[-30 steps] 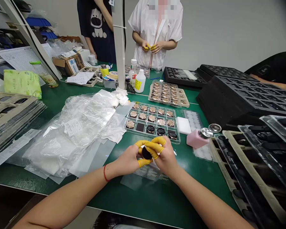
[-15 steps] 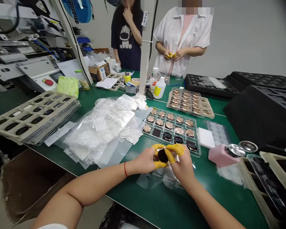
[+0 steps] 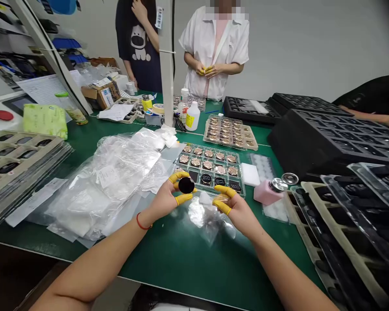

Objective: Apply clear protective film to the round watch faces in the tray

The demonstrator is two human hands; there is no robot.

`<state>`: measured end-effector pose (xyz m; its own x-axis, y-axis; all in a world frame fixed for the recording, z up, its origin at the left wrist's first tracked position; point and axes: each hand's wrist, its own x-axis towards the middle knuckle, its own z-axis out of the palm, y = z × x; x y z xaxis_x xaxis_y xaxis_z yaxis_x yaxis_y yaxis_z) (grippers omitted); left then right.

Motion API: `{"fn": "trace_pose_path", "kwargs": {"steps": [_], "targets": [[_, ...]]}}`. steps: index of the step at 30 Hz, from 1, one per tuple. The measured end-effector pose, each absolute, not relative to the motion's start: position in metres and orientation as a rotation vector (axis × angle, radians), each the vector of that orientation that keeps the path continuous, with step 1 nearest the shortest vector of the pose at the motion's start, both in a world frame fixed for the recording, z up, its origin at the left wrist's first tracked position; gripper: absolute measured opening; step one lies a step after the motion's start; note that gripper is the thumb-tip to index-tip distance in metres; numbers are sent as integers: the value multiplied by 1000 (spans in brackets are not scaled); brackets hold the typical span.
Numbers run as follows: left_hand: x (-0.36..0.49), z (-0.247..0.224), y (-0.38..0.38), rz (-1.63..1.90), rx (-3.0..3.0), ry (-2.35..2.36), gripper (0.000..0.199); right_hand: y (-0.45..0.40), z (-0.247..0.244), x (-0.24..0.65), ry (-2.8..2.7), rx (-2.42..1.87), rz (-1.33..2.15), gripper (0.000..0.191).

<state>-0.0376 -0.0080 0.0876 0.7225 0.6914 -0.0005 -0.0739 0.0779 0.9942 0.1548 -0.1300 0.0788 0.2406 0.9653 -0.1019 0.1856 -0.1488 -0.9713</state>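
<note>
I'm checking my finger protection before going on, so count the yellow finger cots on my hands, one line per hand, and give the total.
Left hand, holding a black disc: 3 yellow finger cots
Right hand: 2
Total: 5

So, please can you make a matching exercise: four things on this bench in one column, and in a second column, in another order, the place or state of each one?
Things:
1. Black round disc
2. Pink dispenser bottle
3. White foam block
4. White plastic bottle with yellow label

Places or states:
A. Beyond the far side of the tray
B. Pinched in the fingers of the left hand
C. Beside the tray's right edge
D. Topped with a steel pump dish

Pairs: 1-B, 2-D, 3-C, 4-A
</note>
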Motion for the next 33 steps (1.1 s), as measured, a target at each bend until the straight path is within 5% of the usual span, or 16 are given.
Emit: {"fn": "trace_pose_path", "kwargs": {"steps": [5, 20, 33], "targets": [[-39, 80, -11, 557, 1438, 501, 50, -128, 85, 157, -1056, -1531, 1134, 45], [-28, 69, -19, 474, 1513, 590, 51, -130, 103, 169, -1164, -1580, 714, 17], [-24, 69, -37, 447, 1486, 476, 49, -114, 95, 130, -1205, -1576, 886, 16]]}}
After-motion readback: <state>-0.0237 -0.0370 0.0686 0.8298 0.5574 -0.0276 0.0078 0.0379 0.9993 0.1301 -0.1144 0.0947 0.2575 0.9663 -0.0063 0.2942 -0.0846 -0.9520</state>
